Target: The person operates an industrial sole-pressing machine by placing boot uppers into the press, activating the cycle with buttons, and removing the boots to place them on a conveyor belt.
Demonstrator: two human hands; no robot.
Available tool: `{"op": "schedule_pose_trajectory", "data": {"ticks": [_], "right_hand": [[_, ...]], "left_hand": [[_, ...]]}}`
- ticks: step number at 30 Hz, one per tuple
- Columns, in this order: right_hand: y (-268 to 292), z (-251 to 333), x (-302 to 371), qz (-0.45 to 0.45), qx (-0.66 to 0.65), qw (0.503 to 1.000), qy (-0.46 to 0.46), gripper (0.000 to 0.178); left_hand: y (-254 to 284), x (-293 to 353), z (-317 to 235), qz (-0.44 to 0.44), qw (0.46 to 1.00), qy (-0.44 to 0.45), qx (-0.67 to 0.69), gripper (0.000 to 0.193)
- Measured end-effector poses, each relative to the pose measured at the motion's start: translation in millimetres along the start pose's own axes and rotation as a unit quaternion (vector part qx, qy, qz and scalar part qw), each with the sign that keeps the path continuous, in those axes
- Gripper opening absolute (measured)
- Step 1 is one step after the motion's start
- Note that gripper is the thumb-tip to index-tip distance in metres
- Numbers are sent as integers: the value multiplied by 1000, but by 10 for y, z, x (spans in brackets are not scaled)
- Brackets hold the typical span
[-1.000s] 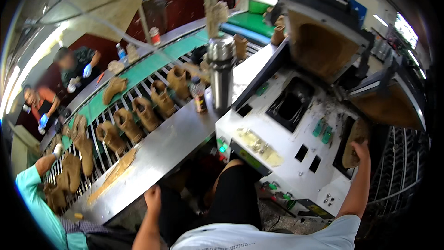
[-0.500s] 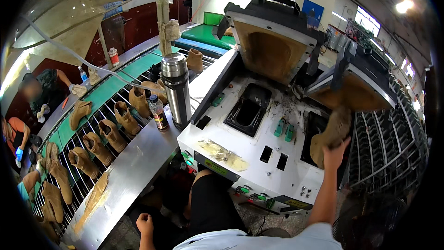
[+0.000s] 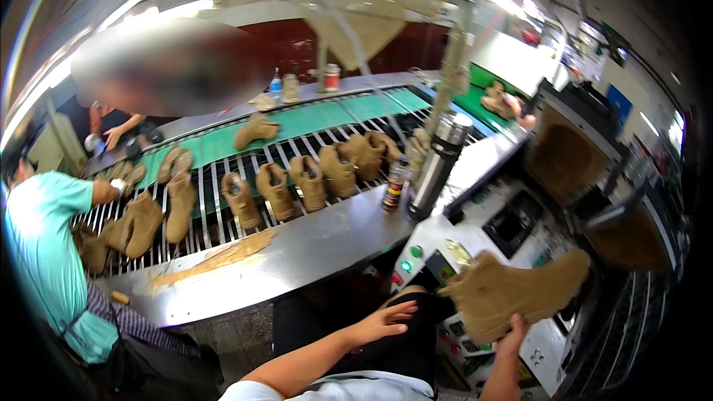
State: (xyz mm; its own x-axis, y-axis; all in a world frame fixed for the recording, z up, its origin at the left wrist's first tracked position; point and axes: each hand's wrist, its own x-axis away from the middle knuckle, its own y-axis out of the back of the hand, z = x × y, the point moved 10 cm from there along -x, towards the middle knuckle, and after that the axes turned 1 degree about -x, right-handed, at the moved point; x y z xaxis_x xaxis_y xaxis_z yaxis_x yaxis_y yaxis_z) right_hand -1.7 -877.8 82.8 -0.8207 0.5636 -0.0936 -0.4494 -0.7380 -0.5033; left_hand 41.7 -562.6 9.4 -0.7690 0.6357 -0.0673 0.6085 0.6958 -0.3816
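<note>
A tan ankle boot (image 3: pixel 516 289) lies sideways in the air in front of the white machine (image 3: pixel 475 245). My right hand (image 3: pixel 512 338) is closed on its lower edge, and part of the grip is hidden behind the boot. My left hand (image 3: pixel 382 323) hovers over my dark shorts with its fingers stretched out and nothing in it. To the left, several tan boots stand in a row on the metal-bar conveyor (image 3: pixel 208 230), among them one upright boot (image 3: pixel 275 191) beyond the steel ledge.
A steel ledge (image 3: pixel 327 249) runs along the conveyor's near side. On it stand a steel flask (image 3: pixel 442 167) and a dark bottle (image 3: pixel 395 184). At the left a person in a teal shirt (image 3: pixel 52 245) reaches over the conveyor. Raised brown-lined lids (image 3: pixel 568 148) hang over the machine.
The view has swung left toward the conveyor. My right hand has brought the boot away from under the machine's right lid. My left hand has risen, and its fingers have opened.
</note>
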Motion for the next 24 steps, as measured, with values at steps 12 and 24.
{"op": "schedule_pose_trajectory", "data": {"ticks": [12,24], "right_hand": [[-3230,-1470,1616,672,374,639,-10,48],[-3025,-2397,1229,589,428,675,-117,34]], "left_hand": [[2399,3019,-635,-516,738,-287,326,75],[4798,3499,-1896,-745,572,-116,-324,40]]}}
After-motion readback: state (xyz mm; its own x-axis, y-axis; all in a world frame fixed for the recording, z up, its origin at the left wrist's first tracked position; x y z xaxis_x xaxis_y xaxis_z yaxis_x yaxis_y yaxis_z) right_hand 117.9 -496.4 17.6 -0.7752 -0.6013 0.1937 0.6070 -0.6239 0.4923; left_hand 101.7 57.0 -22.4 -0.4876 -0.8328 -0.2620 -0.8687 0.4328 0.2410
